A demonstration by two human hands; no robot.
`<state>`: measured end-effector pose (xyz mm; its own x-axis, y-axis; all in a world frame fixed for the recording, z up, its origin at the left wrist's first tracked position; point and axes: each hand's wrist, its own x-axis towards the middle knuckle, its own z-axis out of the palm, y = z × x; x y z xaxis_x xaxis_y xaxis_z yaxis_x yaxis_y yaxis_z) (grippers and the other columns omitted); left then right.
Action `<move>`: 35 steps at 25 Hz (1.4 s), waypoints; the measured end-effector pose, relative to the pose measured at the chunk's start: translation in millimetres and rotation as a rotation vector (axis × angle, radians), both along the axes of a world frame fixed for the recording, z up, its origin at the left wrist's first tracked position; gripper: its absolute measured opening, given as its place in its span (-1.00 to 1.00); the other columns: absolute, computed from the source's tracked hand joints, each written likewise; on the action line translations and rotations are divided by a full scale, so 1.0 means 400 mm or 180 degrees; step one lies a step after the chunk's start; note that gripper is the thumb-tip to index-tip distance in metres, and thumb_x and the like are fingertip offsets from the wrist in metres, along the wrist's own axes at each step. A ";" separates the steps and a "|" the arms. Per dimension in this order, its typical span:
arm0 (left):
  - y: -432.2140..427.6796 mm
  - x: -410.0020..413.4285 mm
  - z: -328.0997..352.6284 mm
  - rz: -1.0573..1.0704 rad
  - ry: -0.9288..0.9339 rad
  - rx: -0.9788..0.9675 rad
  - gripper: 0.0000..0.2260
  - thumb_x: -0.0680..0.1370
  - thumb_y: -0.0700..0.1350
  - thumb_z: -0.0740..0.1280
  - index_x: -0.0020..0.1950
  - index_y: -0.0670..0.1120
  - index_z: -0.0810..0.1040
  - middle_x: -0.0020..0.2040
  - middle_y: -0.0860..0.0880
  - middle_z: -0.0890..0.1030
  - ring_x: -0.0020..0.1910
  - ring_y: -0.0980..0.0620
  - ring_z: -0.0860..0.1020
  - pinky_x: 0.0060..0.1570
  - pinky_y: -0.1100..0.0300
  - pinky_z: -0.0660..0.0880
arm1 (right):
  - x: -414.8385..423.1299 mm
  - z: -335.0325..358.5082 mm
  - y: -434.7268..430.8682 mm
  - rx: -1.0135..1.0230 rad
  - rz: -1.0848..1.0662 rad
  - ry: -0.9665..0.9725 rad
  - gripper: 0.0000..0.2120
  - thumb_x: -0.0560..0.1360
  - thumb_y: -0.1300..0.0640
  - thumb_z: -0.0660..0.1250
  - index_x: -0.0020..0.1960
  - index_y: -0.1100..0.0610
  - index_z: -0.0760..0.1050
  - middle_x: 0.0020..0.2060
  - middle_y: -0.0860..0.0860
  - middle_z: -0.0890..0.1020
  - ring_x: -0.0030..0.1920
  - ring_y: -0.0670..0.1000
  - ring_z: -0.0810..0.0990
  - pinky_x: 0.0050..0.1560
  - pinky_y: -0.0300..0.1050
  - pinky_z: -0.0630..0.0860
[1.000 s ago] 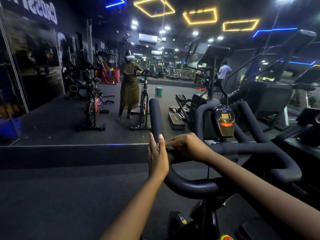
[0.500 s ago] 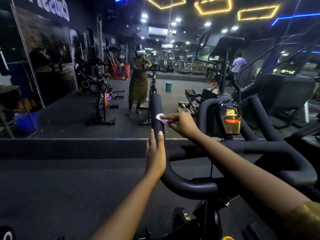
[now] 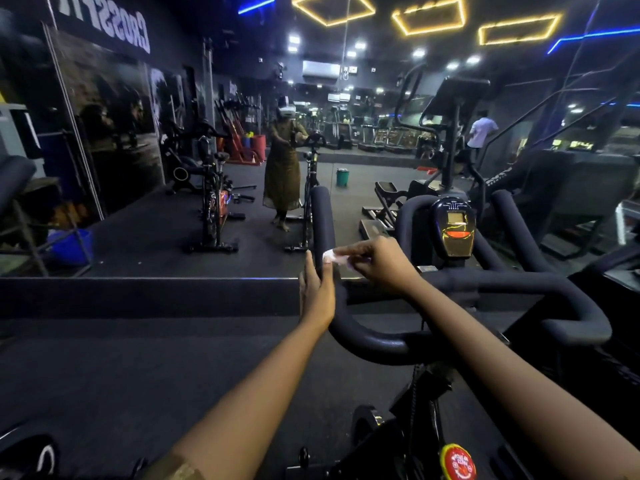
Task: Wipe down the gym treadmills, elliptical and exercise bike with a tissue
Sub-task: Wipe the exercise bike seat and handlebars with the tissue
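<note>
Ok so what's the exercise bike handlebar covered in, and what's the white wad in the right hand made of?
The exercise bike handlebar: likely foam or rubber padding, matte dark, thick, without shine. The tissue pinched by the right hand: thin white paper, going by its crumpled folds.

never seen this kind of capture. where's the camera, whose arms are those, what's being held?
There is no robot here. One wide-angle camera sits on a person's head and looks forward and down, so the two arms entering from the bottom are the wearer's own. They stand at an exercise bike; its padded black handlebar and small console fill the right side. The right hand pinches a white tissue against the handlebar's left upright grip. The left hand rests with straight fingers against the same grip, lower down. Ahead is a wall mirror. The standing figure in it wears a headset and looks like the wearer's reflection. Other gym machines stand around.
</note>
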<state>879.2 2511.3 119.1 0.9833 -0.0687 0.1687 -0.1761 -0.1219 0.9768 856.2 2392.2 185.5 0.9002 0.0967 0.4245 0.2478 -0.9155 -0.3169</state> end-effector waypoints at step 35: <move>1.315 -1.530 -0.331 0.3597 0.3083 0.2127 -0.47 0.62 0.11 0.16 0.54 -0.04 0.16 0.47 -0.10 0.28 0.43 -0.06 0.30 0.38 0.20 0.17 | -0.875 -0.415 1.588 0.0313 0.5361 0.1348 -0.73 0.46 0.39 0.29 0.08 0.17 0.63 -0.01 0.09 0.67 -0.11 -0.11 0.63 -0.12 -0.40 0.38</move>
<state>267.2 3037.4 -13.3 0.2958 0.9165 -0.2692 0.9049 -0.1786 0.3863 506.4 3027.3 19.6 -0.1096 0.9575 0.2669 0.7222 0.2612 -0.6405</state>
